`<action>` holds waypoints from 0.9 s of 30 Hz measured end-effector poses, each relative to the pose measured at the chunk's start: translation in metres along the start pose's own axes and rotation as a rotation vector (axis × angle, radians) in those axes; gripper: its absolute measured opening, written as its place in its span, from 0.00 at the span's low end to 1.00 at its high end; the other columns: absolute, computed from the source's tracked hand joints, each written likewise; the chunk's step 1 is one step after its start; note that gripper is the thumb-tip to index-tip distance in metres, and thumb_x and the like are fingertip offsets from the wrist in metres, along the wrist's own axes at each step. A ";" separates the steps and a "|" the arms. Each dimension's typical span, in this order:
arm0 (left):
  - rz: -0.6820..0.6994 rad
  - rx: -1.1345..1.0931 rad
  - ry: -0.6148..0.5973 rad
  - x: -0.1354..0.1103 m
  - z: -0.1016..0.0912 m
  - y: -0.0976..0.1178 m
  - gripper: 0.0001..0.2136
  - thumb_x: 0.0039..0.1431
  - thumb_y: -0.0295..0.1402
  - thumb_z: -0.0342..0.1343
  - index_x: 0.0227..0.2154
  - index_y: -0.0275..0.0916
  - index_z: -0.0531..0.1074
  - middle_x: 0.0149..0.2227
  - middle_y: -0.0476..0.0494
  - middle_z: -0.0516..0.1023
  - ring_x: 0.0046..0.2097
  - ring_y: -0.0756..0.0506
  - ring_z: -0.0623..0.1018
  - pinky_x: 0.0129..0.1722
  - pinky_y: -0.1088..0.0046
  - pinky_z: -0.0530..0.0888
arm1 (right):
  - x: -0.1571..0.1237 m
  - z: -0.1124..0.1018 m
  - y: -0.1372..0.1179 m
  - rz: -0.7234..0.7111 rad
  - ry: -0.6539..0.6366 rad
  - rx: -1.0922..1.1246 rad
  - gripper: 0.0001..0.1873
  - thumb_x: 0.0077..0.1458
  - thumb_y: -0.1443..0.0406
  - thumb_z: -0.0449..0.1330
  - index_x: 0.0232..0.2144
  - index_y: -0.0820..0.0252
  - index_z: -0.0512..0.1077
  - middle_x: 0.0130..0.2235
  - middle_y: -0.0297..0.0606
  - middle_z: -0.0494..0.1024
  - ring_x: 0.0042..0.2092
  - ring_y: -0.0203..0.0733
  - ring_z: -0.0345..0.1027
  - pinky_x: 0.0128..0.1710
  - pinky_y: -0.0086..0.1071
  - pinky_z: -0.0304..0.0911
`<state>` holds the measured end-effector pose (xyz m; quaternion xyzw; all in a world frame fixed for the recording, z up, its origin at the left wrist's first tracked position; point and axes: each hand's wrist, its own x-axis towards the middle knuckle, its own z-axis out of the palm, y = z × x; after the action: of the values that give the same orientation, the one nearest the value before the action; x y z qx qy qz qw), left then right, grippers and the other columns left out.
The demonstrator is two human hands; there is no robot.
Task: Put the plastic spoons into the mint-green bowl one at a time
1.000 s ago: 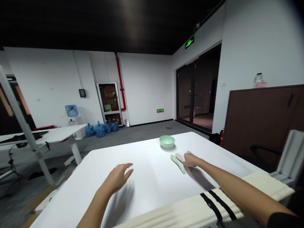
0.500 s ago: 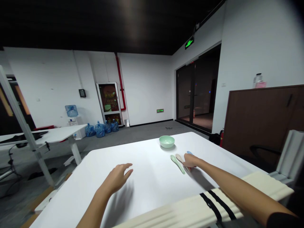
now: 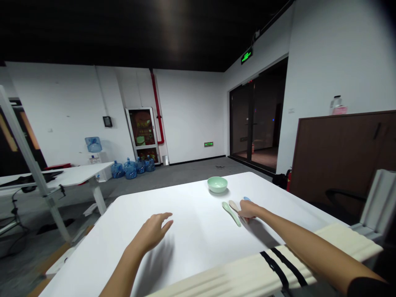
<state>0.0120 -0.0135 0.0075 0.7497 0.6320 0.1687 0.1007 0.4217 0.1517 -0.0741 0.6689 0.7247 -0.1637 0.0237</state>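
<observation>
My left hand [image 3: 154, 231] hovers above the left part of the white table [image 3: 192, 235], thumb and fingers apart, with nothing in it. Farther right, my right hand [image 3: 247, 209] reaches down among the spoons, its fingers bent and pressed together. It covers much of a beige spoon [image 3: 233, 204] and of a blue spoon [image 3: 246, 199], whose tip shows behind the knuckles. Which one the fingers grip is hidden. Just left of that hand lies a light green spoon [image 3: 231, 213], handle towards me. Beyond the spoons stands a light green bowl [image 3: 217, 185], upright.
A cream padded strip with black straps [image 3: 229, 276] runs along the table's near edge. To the right stands a brown cabinet [image 3: 334, 156]. Blue water jugs [image 3: 130, 168] stand on the floor by the far wall, and another white table [image 3: 83, 172] is at left.
</observation>
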 end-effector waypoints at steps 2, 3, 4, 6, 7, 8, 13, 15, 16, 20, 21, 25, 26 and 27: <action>0.000 -0.002 -0.001 0.000 0.000 0.000 0.27 0.62 0.52 0.42 0.55 0.43 0.70 0.54 0.40 0.75 0.54 0.38 0.75 0.51 0.62 0.70 | 0.000 0.000 0.000 -0.001 -0.003 0.008 0.14 0.46 0.63 0.59 0.29 0.71 0.76 0.29 0.50 0.79 0.25 0.43 0.71 0.22 0.31 0.60; 0.000 -0.004 -0.001 0.000 0.000 0.000 0.26 0.62 0.52 0.42 0.55 0.43 0.70 0.54 0.40 0.75 0.54 0.38 0.75 0.51 0.62 0.70 | 0.001 0.000 0.001 0.000 -0.004 0.012 0.14 0.46 0.63 0.59 0.29 0.71 0.76 0.28 0.50 0.79 0.25 0.43 0.71 0.22 0.31 0.61; 0.001 -0.006 -0.002 0.000 0.000 0.000 0.26 0.62 0.52 0.42 0.55 0.43 0.70 0.55 0.40 0.75 0.54 0.38 0.74 0.51 0.62 0.70 | 0.001 0.001 0.001 0.001 -0.006 0.013 0.14 0.46 0.62 0.59 0.28 0.71 0.76 0.28 0.50 0.79 0.25 0.42 0.71 0.23 0.31 0.61; 0.003 -0.007 -0.002 0.000 0.000 -0.001 0.26 0.62 0.52 0.42 0.55 0.43 0.70 0.55 0.40 0.75 0.54 0.38 0.74 0.51 0.62 0.70 | 0.001 0.001 0.001 0.007 -0.007 0.013 0.14 0.46 0.62 0.60 0.29 0.71 0.76 0.27 0.49 0.79 0.25 0.42 0.71 0.24 0.31 0.61; 0.004 -0.007 -0.002 0.001 0.001 -0.001 0.26 0.62 0.52 0.42 0.55 0.43 0.70 0.55 0.39 0.75 0.54 0.38 0.74 0.51 0.62 0.70 | 0.001 0.001 0.002 0.010 -0.004 0.012 0.14 0.46 0.62 0.60 0.29 0.72 0.76 0.27 0.49 0.79 0.25 0.42 0.71 0.24 0.31 0.61; 0.003 -0.007 -0.002 0.001 0.001 -0.002 0.26 0.62 0.52 0.42 0.55 0.43 0.70 0.55 0.39 0.75 0.54 0.38 0.74 0.51 0.62 0.70 | 0.001 0.001 0.002 0.011 0.003 0.009 0.14 0.46 0.62 0.60 0.29 0.72 0.76 0.27 0.49 0.78 0.25 0.42 0.71 0.24 0.31 0.61; 0.002 -0.007 -0.003 0.000 0.000 -0.002 0.26 0.62 0.52 0.42 0.55 0.43 0.70 0.55 0.40 0.75 0.55 0.37 0.74 0.50 0.62 0.71 | -0.001 0.000 0.001 0.005 0.010 -0.006 0.14 0.46 0.62 0.59 0.28 0.71 0.76 0.27 0.48 0.78 0.24 0.41 0.71 0.24 0.31 0.61; 0.002 -0.007 0.000 0.000 0.000 -0.002 0.26 0.62 0.52 0.42 0.54 0.43 0.70 0.55 0.40 0.75 0.55 0.37 0.74 0.50 0.62 0.71 | -0.001 -0.001 0.001 0.007 -0.002 -0.002 0.14 0.46 0.61 0.59 0.28 0.71 0.76 0.26 0.47 0.78 0.24 0.41 0.70 0.23 0.31 0.61; 0.002 -0.008 0.001 0.000 0.000 -0.001 0.27 0.62 0.52 0.42 0.54 0.43 0.70 0.55 0.41 0.75 0.55 0.37 0.74 0.50 0.63 0.71 | -0.001 -0.001 0.001 0.007 -0.005 0.001 0.14 0.46 0.61 0.59 0.27 0.70 0.75 0.26 0.47 0.78 0.24 0.41 0.70 0.23 0.31 0.61; 0.002 -0.006 0.000 0.000 0.001 -0.002 0.26 0.62 0.52 0.42 0.54 0.44 0.70 0.55 0.41 0.75 0.55 0.37 0.74 0.50 0.63 0.71 | 0.001 0.001 0.002 0.002 -0.005 0.012 0.14 0.46 0.60 0.60 0.26 0.69 0.75 0.25 0.45 0.77 0.24 0.41 0.70 0.24 0.31 0.61; 0.003 -0.005 -0.001 0.000 0.001 -0.002 0.26 0.62 0.52 0.42 0.55 0.44 0.70 0.55 0.41 0.75 0.55 0.37 0.74 0.50 0.63 0.71 | 0.001 0.001 0.002 0.003 -0.003 0.013 0.14 0.46 0.60 0.60 0.26 0.69 0.75 0.25 0.45 0.77 0.24 0.41 0.70 0.23 0.31 0.60; 0.012 -0.002 0.001 0.001 0.002 -0.004 0.26 0.62 0.52 0.42 0.55 0.43 0.70 0.55 0.40 0.74 0.55 0.38 0.74 0.51 0.62 0.70 | -0.002 -0.001 0.001 0.016 -0.011 0.001 0.15 0.47 0.59 0.61 0.28 0.69 0.75 0.27 0.47 0.78 0.26 0.43 0.71 0.25 0.31 0.60; 0.014 -0.003 0.002 0.002 0.002 -0.004 0.26 0.62 0.52 0.42 0.55 0.43 0.70 0.55 0.41 0.74 0.55 0.38 0.74 0.51 0.62 0.70 | -0.003 -0.002 0.000 0.025 0.010 -0.010 0.16 0.48 0.58 0.60 0.30 0.69 0.75 0.29 0.47 0.78 0.28 0.43 0.72 0.25 0.31 0.60; 0.016 -0.005 0.003 0.002 0.002 -0.004 0.26 0.62 0.52 0.42 0.55 0.43 0.70 0.55 0.41 0.74 0.55 0.38 0.74 0.51 0.62 0.70 | -0.005 -0.004 -0.002 0.034 0.053 -0.026 0.17 0.48 0.57 0.60 0.32 0.68 0.75 0.31 0.48 0.79 0.30 0.44 0.73 0.26 0.31 0.60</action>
<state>0.0090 -0.0109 0.0041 0.7541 0.6259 0.1721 0.1003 0.4210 0.1480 -0.0683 0.6848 0.7158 -0.1361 0.0157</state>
